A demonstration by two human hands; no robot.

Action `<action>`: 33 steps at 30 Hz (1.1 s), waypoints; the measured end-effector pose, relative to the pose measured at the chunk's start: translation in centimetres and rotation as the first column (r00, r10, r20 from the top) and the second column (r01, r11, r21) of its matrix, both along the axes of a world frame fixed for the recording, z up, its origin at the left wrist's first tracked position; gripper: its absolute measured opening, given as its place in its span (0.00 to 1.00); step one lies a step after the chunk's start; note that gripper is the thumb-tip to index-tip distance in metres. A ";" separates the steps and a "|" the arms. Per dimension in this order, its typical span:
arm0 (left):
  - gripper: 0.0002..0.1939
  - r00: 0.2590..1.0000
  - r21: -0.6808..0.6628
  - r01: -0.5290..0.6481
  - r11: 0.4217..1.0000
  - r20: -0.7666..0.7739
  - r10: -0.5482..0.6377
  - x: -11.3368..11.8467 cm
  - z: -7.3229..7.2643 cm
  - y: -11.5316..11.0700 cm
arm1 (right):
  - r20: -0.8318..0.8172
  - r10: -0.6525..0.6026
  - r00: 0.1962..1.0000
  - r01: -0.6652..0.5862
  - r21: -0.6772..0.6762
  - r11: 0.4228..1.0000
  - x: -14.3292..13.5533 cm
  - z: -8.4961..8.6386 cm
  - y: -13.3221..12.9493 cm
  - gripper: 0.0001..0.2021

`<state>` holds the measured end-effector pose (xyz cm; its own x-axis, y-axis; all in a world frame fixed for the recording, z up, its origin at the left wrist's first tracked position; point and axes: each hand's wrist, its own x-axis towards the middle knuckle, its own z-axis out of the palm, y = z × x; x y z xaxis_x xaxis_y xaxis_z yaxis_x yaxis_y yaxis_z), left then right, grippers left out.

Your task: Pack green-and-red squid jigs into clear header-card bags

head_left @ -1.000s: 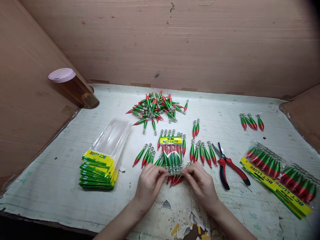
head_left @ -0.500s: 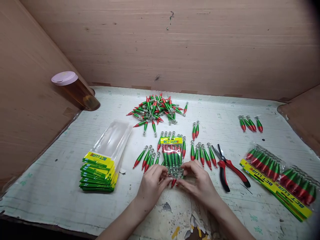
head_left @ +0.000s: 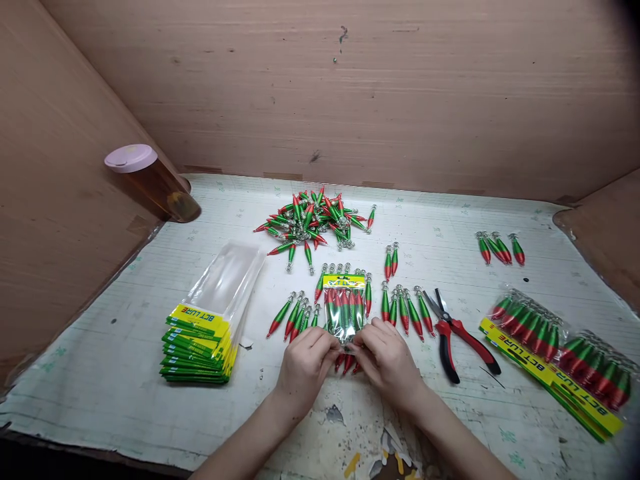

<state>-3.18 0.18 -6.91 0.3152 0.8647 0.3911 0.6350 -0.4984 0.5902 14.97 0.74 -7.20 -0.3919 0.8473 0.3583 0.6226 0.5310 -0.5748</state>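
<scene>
Between my hands lies a clear plastic bag point(head_left: 345, 310) with a yellow header, red-and-green squid lures inside it. My left hand point(head_left: 309, 360) pinches the bag's near end from the left. From the right, my right hand point(head_left: 385, 360) grips the same end with closed fingers. Red lure tips poke out just below the fingers. More loose lures point(head_left: 280, 315) lie left of the bag, and others point(head_left: 407, 310) lie to its right. What the fingertips press on is partly hidden.
A stack of printed bags point(head_left: 200, 340) lies at left, a heap of lures point(head_left: 315, 217) at the back. Red-handled pliers point(head_left: 465, 340) and filled lure packs point(head_left: 550, 373) are at right. A lidded bottle point(head_left: 155, 183) stands by the left wall; several lures point(head_left: 500, 248) lie far right.
My hands have drawn closer together at the bag's near end, and their fingers have curled in. The bag's header has tilted a little. Everything else lies as before.
</scene>
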 end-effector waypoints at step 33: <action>0.07 0.877 -0.424 -0.479 0.768 -0.261 0.403 1.6 1.2 2.1 | 0.055 -0.512 0.857 0.490 -0.392 0.779 -1.5 0.5 0.7 0.12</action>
